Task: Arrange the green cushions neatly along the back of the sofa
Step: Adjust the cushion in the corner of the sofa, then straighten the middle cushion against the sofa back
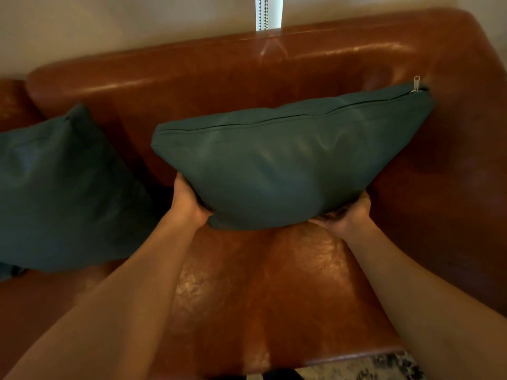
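So the person's got the green leather-look cushion (274, 165) held up over the seat of the brown leather sofa (247, 283), roughly dead centre of the view, zipper edge on top and the zip pull (416, 83) poking up at about 2 o'clock. Its top right corner looks like it's touching or nearly touching the backrest (219, 67), hard to say which.

Left hand (189, 204) is clamped on the bottom left corner, fingers tucked out of sight behind the cushion with the palm against the side. Right hand (345, 215) is cupped under the bottom right corner, fingers curled up into the cover. Both are gripping, not spread.

A second green cushion (63, 193) sits over at 9 o'clock, propped against the backrest near the left arm of the sofa, well apart from the held one.

Handling-wise, it looks soft and light: the bottom sags in a curve between the two hands and the cover dimples. The shiny cover is probably a bit slippery, so the lower corners seem the sensible hold, or the sides if it needs plumping. Nothing fragile here, the worst case is that it flops over once it's leaned against the back.
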